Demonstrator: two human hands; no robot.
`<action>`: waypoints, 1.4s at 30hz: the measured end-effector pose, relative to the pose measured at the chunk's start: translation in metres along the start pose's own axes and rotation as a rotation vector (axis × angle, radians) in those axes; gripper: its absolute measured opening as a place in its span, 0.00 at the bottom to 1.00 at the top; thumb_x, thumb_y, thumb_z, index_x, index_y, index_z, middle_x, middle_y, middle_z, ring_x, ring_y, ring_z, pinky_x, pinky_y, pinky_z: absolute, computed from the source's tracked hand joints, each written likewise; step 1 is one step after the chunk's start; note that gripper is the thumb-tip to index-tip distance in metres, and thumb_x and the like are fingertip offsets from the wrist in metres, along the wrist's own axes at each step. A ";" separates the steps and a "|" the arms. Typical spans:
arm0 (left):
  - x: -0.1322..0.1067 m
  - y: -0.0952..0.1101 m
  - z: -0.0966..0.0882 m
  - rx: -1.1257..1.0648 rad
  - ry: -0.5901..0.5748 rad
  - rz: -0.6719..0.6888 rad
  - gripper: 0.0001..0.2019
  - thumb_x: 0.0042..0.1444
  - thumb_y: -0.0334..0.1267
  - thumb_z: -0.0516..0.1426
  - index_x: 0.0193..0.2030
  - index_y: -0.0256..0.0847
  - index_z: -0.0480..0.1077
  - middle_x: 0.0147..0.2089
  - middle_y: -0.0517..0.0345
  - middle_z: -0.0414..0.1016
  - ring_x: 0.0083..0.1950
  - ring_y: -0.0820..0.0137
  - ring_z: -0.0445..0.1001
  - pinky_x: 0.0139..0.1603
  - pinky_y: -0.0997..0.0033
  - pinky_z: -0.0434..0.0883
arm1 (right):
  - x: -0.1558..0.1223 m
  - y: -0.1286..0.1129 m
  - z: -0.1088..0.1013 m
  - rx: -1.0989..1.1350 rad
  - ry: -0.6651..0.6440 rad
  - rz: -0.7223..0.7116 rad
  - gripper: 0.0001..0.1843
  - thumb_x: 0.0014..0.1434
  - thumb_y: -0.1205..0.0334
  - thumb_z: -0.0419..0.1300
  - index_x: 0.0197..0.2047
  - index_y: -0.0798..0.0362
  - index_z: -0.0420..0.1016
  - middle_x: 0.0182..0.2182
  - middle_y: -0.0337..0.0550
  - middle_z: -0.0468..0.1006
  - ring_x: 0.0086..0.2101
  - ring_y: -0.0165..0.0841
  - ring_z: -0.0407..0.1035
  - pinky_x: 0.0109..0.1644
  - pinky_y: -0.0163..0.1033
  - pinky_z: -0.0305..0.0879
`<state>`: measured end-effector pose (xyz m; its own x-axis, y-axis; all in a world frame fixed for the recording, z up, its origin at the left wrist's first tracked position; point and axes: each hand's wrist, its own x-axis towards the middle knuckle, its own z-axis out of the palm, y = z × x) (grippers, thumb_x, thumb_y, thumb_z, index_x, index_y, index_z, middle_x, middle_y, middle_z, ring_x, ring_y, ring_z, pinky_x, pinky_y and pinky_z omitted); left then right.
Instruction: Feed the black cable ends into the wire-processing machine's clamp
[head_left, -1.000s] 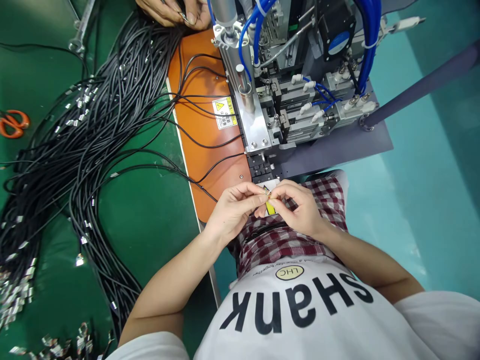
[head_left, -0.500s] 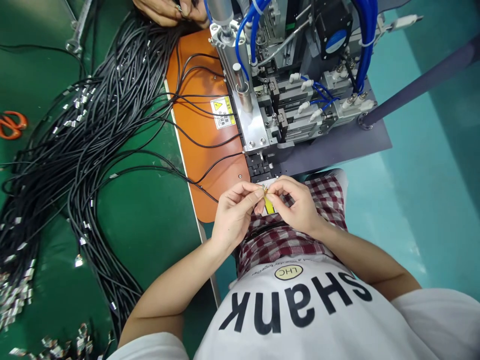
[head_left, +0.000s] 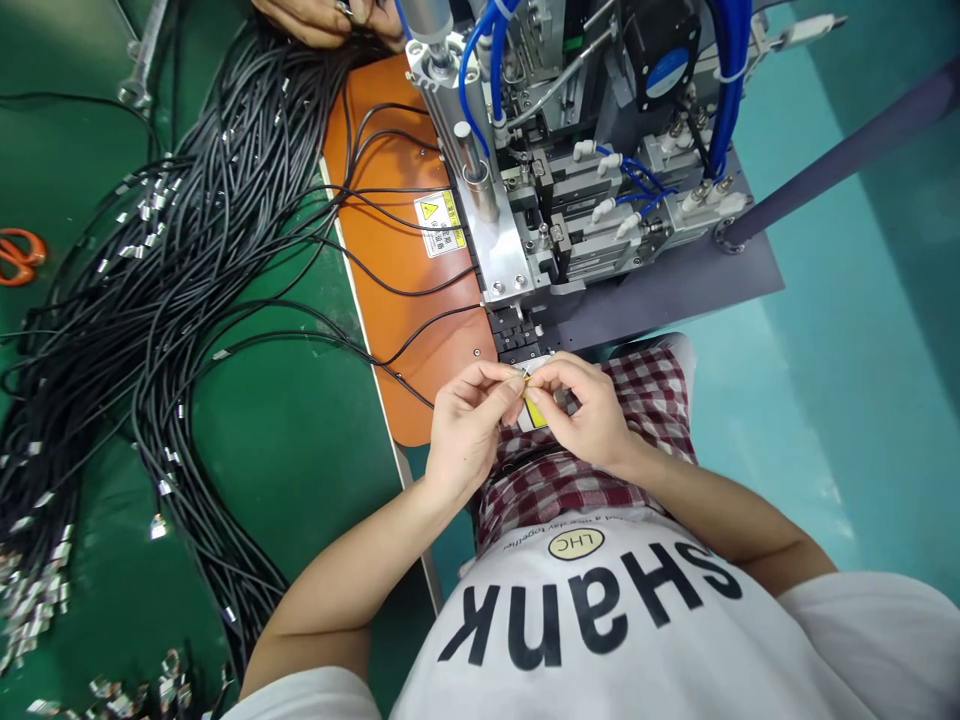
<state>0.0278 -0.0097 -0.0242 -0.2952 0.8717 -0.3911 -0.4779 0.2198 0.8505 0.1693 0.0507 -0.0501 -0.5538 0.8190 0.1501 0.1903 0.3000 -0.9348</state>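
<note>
In front of my lap, my left hand (head_left: 472, 415) is closed in a pinch, and a black cable (head_left: 409, 382) runs across the orange plate toward it. The cable's end is hidden by the fingers. Fine light-coloured wires (head_left: 526, 375) show between the fingertips of both hands. My right hand (head_left: 589, 410) pinches at these wires with thumb and forefinger, its tips almost touching those of the left. Below the fingers is a yellow-and-white label (head_left: 534, 412), partly covered by the hands. Just beyond them lies the machine's black fixture (head_left: 519, 335).
A metal machine (head_left: 495, 245) with blue air hoses stands ahead, on an orange plate (head_left: 420, 335) where several cables enter it. A large bundle of black cables (head_left: 202, 235) covers the green table. Orange-handled scissors (head_left: 21, 257), a wrench (head_left: 142, 80) and another person's hand (head_left: 315, 20) are there too.
The view has shifted slightly. Both hands stay together, with the right fingertips moved a little closer to the left and the wires between them bent differently.
</note>
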 end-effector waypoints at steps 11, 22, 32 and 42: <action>-0.002 0.000 -0.004 0.251 -0.044 0.089 0.07 0.58 0.38 0.65 0.37 0.36 0.75 0.30 0.60 0.72 0.26 0.80 0.63 0.27 0.79 0.63 | 0.008 -0.005 -0.029 0.178 -0.096 0.193 0.10 0.66 0.61 0.60 0.48 0.50 0.80 0.42 0.43 0.80 0.36 0.31 0.73 0.39 0.38 0.69; 0.000 -0.002 -0.008 0.273 -0.080 0.076 0.07 0.59 0.38 0.64 0.38 0.37 0.76 0.31 0.59 0.74 0.27 0.80 0.65 0.27 0.79 0.64 | 0.012 -0.006 -0.033 0.134 -0.103 0.121 0.06 0.61 0.64 0.66 0.42 0.49 0.83 0.38 0.41 0.82 0.37 0.33 0.74 0.40 0.39 0.69; 0.000 -0.003 -0.010 0.286 -0.110 0.066 0.07 0.59 0.39 0.64 0.38 0.37 0.76 0.29 0.61 0.72 0.26 0.80 0.64 0.27 0.79 0.63 | 0.016 -0.007 -0.034 0.109 -0.108 0.134 0.03 0.61 0.66 0.66 0.37 0.51 0.83 0.33 0.40 0.81 0.33 0.31 0.72 0.36 0.38 0.65; 0.000 0.000 -0.008 0.328 -0.104 0.065 0.08 0.58 0.39 0.64 0.38 0.36 0.76 0.30 0.59 0.73 0.26 0.79 0.65 0.27 0.78 0.63 | 0.015 -0.010 -0.032 0.097 -0.088 0.155 0.02 0.59 0.65 0.67 0.35 0.51 0.81 0.32 0.39 0.80 0.32 0.31 0.72 0.36 0.37 0.66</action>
<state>0.0212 -0.0138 -0.0272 -0.2220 0.9248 -0.3090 -0.1644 0.2769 0.9467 0.1849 0.0757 -0.0285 -0.5935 0.8045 -0.0223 0.2021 0.1222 -0.9717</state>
